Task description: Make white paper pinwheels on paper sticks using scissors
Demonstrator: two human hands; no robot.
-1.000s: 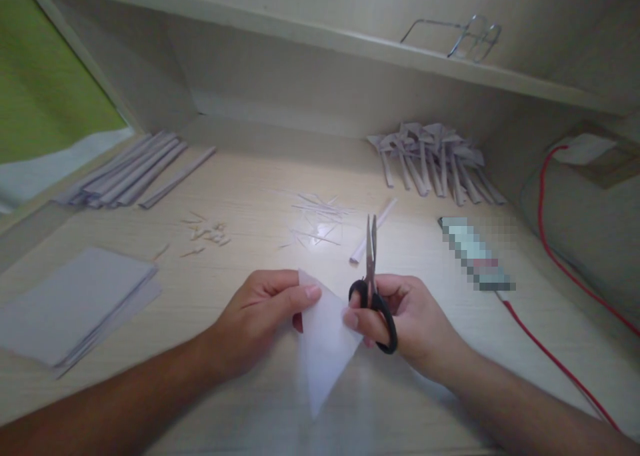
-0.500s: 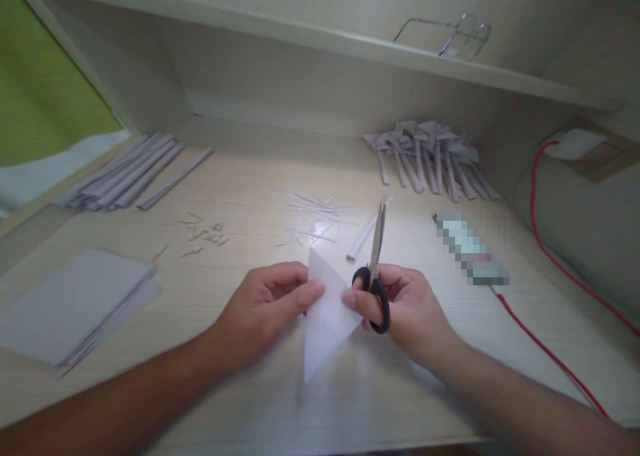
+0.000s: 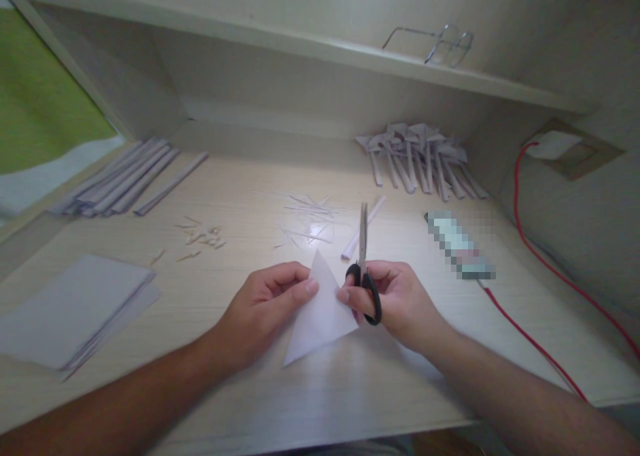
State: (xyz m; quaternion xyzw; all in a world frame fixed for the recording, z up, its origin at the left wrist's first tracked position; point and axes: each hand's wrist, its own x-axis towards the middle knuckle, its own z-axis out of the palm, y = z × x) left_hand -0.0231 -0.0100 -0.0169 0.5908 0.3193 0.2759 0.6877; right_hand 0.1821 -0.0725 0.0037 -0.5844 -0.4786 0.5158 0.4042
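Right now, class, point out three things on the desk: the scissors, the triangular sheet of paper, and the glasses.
scissors [image 3: 363,233]: head view, on the shut blades above the black handles.
triangular sheet of paper [image 3: 320,316]: head view, middle of the white sheet.
glasses [image 3: 447,46]: head view, on the lenses, on the shelf.

No readable text, label, brand or number on anything in view.

Paper sheets [image 3: 70,309], folded strips [image 3: 125,184], trimmings [image 3: 307,219], eyeglasses [image 3: 440,43] on the shelf [image 3: 300,43], a red cable [image 3: 530,339].
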